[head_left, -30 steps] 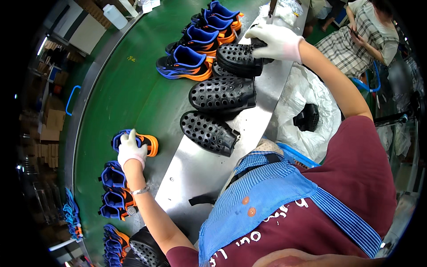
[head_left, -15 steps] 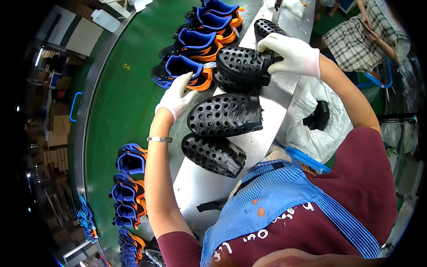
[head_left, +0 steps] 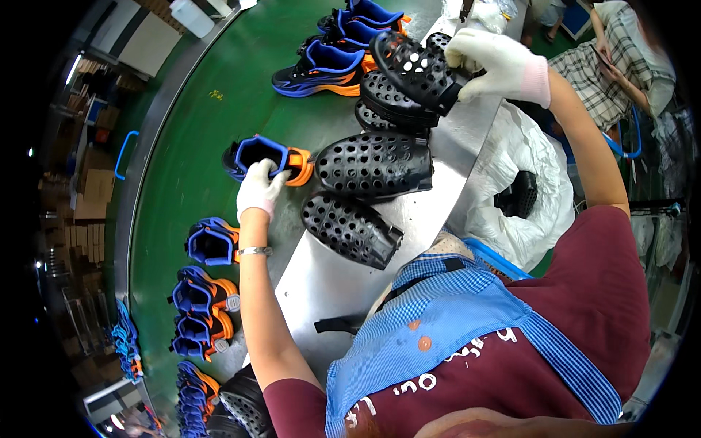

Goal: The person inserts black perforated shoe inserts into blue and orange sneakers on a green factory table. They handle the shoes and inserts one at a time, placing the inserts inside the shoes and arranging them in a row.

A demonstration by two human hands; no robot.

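Observation:
My gloved left hand (head_left: 259,191) grips the collar of a blue, black and orange sneaker (head_left: 299,159), fingertips at its opening. Closed on the heel end of a black perforated plastic shoe form (head_left: 414,69) is my gloved right hand (head_left: 496,64); that form is raised and tilted above other forms. Below it a stacked black form (head_left: 394,98) lies on the metal ledge. Nearer to me are a large perforated form (head_left: 372,164) and a slanted one (head_left: 350,228). Another sneaker (head_left: 318,73) stands beyond my left hand.
Several sneakers (head_left: 212,244) stand in a row on the green conveyor belt (head_left: 175,175), left of my forearm. A white bag (head_left: 478,212) with black forms inside stands right of the metal ledge (head_left: 456,171). A seated person in a checked garment (head_left: 588,77) is at the far right.
My left hand has taken hold of the sneaker and brought it left and nearer, away from the others. My right hand has lifted a shoe form off the far end of the ledge.

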